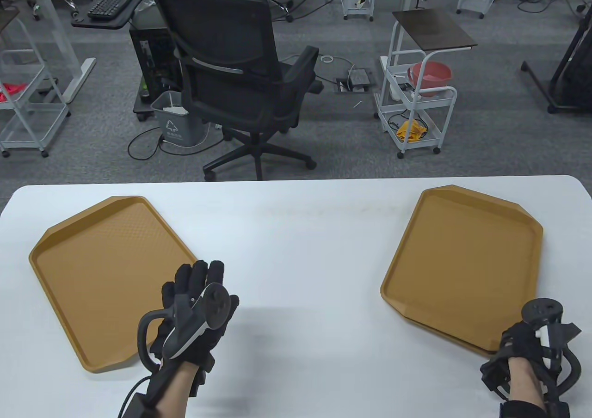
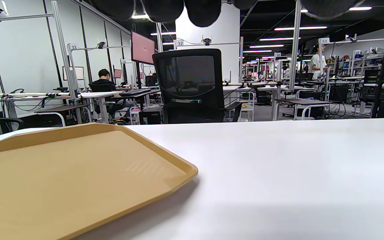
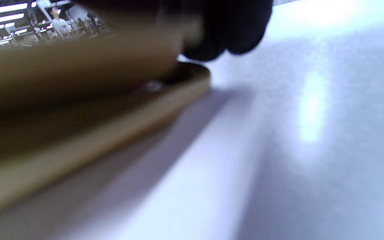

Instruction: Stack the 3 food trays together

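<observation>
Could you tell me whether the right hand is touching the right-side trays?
Touching: the right wrist view shows the gloved fingers on the trays' near corner.

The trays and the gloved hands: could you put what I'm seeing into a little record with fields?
Left tray: single, flat on the white table
Right stack: looks like two trays, one nested on the other
Left hand: fingers spread, beside the left tray's near right edge, holding nothing
Right hand: at the right stack's near corner, fingers on the upper tray's rim
Stacking: left tray not yet joined
</observation>
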